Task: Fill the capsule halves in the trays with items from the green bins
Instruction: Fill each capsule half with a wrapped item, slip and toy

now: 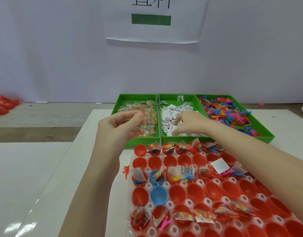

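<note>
Pinching a candy packet [144, 124]: left hand [120, 129] | right hand [190, 123] pinching white sachet [177, 130]
</note>
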Action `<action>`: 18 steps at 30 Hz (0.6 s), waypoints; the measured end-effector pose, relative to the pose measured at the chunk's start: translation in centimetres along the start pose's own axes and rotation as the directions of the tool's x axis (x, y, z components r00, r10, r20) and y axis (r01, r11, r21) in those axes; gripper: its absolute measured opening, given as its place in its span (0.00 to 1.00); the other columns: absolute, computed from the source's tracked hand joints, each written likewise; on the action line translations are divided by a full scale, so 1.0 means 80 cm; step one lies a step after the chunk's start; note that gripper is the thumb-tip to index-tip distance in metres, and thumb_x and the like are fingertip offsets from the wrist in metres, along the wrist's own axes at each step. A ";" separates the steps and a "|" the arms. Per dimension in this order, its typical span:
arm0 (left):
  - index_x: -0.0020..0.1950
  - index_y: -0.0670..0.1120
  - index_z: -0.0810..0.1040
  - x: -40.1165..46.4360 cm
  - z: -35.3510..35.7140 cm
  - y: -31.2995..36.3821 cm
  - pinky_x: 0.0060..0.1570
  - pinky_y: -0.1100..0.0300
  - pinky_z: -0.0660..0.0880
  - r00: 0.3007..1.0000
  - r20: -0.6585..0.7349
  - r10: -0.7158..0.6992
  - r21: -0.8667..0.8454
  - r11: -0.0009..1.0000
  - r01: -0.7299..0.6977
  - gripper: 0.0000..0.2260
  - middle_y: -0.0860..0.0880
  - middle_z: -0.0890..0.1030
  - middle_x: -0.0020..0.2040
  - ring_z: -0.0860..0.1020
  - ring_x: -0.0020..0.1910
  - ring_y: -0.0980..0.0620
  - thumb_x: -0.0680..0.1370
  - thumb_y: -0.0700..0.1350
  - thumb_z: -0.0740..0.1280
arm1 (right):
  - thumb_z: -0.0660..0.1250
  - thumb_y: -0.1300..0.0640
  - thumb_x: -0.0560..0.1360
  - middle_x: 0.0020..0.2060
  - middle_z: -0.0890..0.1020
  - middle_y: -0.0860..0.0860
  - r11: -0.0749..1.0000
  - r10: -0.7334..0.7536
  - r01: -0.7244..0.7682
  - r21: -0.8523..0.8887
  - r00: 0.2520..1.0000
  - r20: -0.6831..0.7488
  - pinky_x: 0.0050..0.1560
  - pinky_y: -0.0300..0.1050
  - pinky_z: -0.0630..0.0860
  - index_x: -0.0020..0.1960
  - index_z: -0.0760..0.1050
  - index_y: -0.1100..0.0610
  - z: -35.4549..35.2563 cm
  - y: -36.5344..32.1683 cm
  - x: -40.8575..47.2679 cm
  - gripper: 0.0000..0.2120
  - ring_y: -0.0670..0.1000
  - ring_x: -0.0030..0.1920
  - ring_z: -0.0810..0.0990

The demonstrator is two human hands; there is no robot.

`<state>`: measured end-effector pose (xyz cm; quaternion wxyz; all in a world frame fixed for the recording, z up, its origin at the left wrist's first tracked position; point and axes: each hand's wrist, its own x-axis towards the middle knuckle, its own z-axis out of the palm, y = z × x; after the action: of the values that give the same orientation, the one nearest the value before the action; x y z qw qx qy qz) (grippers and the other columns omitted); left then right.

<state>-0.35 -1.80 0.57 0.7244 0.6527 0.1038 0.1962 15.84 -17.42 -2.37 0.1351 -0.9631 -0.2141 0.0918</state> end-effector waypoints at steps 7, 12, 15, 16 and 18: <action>0.42 0.48 0.80 -0.004 0.005 0.003 0.32 0.72 0.74 1.000 0.017 0.002 0.015 1.000 -0.002 0.02 0.55 0.82 0.30 0.79 0.30 0.61 0.73 0.42 0.69 | 0.77 0.56 0.63 0.36 0.78 0.44 0.996 0.014 0.000 0.093 0.989 -0.144 0.35 0.40 0.67 0.38 0.79 0.54 -0.001 0.007 -0.002 0.08 0.46 0.40 0.75; 0.43 0.47 0.81 -0.005 0.010 0.001 0.34 0.71 0.76 0.998 0.044 -0.047 0.016 0.999 0.046 0.03 0.53 0.83 0.34 0.81 0.32 0.59 0.74 0.42 0.68 | 0.78 0.57 0.64 0.29 0.76 0.44 0.931 0.054 0.025 0.363 0.977 -0.208 0.37 0.39 0.67 0.32 0.78 0.55 -0.014 0.007 -0.015 0.08 0.39 0.32 0.70; 0.43 0.47 0.81 -0.008 0.017 0.001 0.38 0.70 0.78 0.982 0.131 -0.140 -0.043 0.988 0.147 0.06 0.53 0.84 0.33 0.83 0.35 0.57 0.76 0.40 0.65 | 0.77 0.57 0.64 0.34 0.79 0.45 0.696 0.136 0.087 0.713 0.959 -0.250 0.42 0.39 0.69 0.36 0.80 0.57 -0.028 -0.008 -0.043 0.06 0.38 0.36 0.73; 0.43 0.47 0.81 -0.009 0.021 0.001 0.39 0.69 0.78 0.974 0.155 -0.163 -0.066 0.982 0.175 0.06 0.52 0.83 0.32 0.83 0.35 0.56 0.76 0.40 0.65 | 0.77 0.56 0.63 0.33 0.79 0.45 0.603 0.134 0.099 0.791 0.966 -0.222 0.34 0.35 0.68 0.36 0.80 0.56 -0.034 -0.013 -0.057 0.06 0.38 0.31 0.72; 0.43 0.47 0.81 -0.013 0.028 0.002 0.42 0.66 0.79 0.967 0.184 -0.175 -0.043 0.982 0.185 0.06 0.51 0.83 0.31 0.82 0.34 0.57 0.76 0.40 0.65 | 0.76 0.52 0.59 0.25 0.75 0.44 0.493 0.036 0.126 0.861 0.986 -0.165 0.22 0.32 0.59 0.36 0.82 0.55 -0.050 -0.021 -0.089 0.09 0.42 0.20 0.62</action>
<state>-0.42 -4.26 0.93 0.7647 0.6336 0.0912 0.0732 9.78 -19.98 2.80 0.6200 -0.7624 -0.1526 0.1054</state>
